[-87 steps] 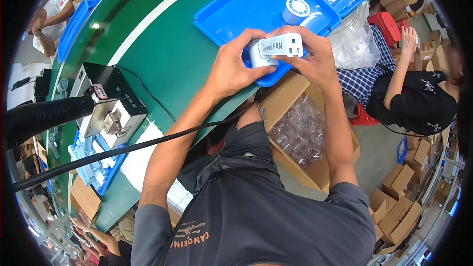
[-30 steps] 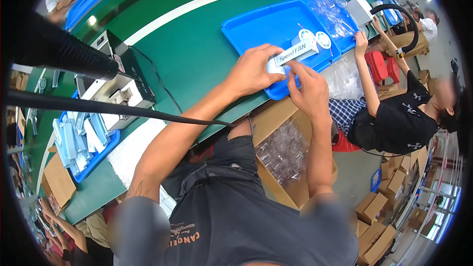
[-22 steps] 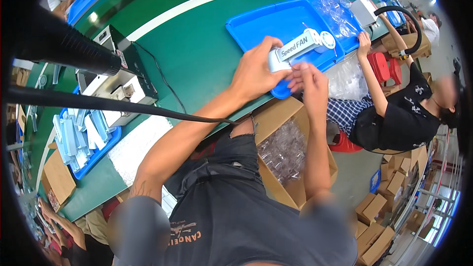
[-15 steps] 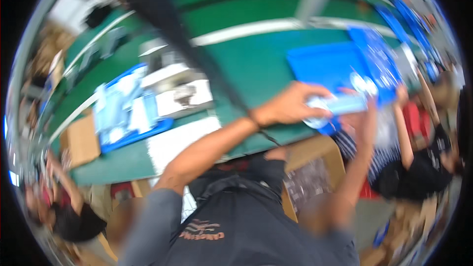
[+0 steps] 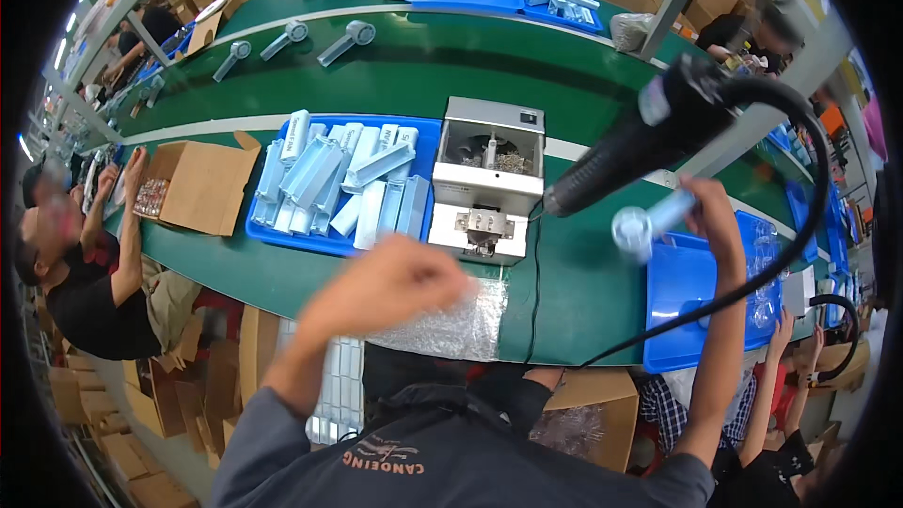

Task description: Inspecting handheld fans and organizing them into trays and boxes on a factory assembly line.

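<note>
"What colours surround the machine (image 5: pixel 484 193)?"
"It's silver-grey itself; the tray (image 5: pixel 425 136) left of it is bright blue, its casings (image 5: pixel 324 174) pale blue; the fan (image 5: pixel 644 228) to its right is pale blue too; the tabletop (image 5: pixel 588 273) under it is plain green."
"Any patterns?"
"Navy-and-white check on a garment (image 5: pixel 663 409), far right of it."

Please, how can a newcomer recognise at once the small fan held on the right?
On the green table, a blue tray lies right of the metal machine. Near its upper left corner, the right grip holds a pale-blue fan. Unlike the similar fans lying farther back, this one is held.
</note>
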Demonstrator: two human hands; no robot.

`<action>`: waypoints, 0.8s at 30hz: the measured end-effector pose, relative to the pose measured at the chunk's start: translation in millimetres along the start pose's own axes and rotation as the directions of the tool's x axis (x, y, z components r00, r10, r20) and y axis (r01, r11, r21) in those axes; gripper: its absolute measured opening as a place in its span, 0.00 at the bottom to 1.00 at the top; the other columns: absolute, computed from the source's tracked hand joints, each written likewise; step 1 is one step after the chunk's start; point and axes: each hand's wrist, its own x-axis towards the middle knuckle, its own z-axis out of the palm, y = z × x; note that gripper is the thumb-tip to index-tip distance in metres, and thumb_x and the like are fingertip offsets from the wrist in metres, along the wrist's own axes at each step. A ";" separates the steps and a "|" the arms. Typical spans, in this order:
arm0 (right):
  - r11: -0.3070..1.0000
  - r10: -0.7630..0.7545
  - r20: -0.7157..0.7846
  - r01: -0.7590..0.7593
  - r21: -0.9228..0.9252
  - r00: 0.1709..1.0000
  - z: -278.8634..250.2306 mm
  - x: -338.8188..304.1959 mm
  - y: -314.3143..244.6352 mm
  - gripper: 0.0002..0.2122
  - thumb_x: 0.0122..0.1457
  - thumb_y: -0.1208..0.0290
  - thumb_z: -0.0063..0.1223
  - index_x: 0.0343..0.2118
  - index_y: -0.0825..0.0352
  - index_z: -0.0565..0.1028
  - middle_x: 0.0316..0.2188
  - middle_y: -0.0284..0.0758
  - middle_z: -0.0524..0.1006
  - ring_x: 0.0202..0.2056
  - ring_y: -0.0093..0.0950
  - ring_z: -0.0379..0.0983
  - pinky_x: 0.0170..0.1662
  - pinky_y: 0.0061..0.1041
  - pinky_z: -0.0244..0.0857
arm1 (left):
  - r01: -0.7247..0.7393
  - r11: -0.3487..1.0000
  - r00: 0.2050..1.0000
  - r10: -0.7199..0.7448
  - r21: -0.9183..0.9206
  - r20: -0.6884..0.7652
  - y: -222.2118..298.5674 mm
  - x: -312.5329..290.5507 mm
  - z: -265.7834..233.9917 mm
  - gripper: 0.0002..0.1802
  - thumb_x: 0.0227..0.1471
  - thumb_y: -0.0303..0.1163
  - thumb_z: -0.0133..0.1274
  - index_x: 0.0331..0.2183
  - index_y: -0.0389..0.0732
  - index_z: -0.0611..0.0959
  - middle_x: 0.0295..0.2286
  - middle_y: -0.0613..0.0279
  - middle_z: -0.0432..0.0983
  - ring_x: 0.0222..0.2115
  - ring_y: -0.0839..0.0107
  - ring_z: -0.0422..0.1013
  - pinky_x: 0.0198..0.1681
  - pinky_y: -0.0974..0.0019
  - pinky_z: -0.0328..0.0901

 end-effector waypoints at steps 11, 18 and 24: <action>0.771 0.023 -0.036 0.005 0.637 0.999 111.4 374.7 -9.0 0.12 0.63 0.72 0.54 0.47 0.70 0.69 0.36 0.46 0.79 0.26 0.28 0.73 0.23 0.20 0.61 | 0.124 0.417 0.920 0.292 0.900 -0.262 -83.6 55.5 -97.8 0.21 0.48 0.40 0.63 0.38 0.32 0.80 0.45 0.49 0.73 0.50 0.54 0.67 0.61 0.49 0.53; 0.995 -0.035 -0.162 0.050 0.092 0.986 125.2 324.0 -18.8 0.19 0.60 0.62 0.53 0.51 0.67 0.72 0.35 0.42 0.78 0.30 0.31 0.78 0.33 0.32 0.77 | 0.150 0.702 0.861 0.254 0.696 -0.441 -49.9 48.1 -100.9 0.25 0.50 0.33 0.62 0.48 0.36 0.74 0.39 0.51 0.79 0.44 0.51 0.74 0.53 0.54 0.64; 0.853 -0.429 0.208 0.470 -0.227 0.879 54.4 66.1 -68.1 0.13 0.65 0.62 0.51 0.39 0.70 0.78 0.30 0.35 0.80 0.32 0.24 0.76 0.37 0.25 0.71 | -0.389 0.912 0.921 0.385 0.128 0.053 19.8 -23.7 -75.4 0.20 0.42 0.38 0.62 0.36 0.33 0.84 0.31 0.56 0.81 0.33 0.62 0.76 0.41 0.62 0.67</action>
